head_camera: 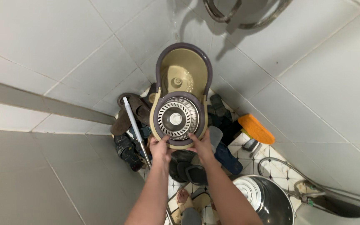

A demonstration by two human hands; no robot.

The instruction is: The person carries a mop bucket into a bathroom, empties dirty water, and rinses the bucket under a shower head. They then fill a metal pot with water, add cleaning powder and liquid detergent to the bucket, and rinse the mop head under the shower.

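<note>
Spin-mop bucket (183,93) lifted above cluttered floor (271,160), near rim grasped by left hand (160,148) and right hand (202,146) (basin empty); not set down.

Smooth beige plastic with a dull purple-grey rim on the spin mop bucket (183,93) at frame centre; shiny perforated metal in its spinner basket (176,118). Glossy white ceramic across the wall tiles (55,37). Polished steel on the pot (267,200), lower right. Rough orange bristle on the scrub brush (256,128).
</note>
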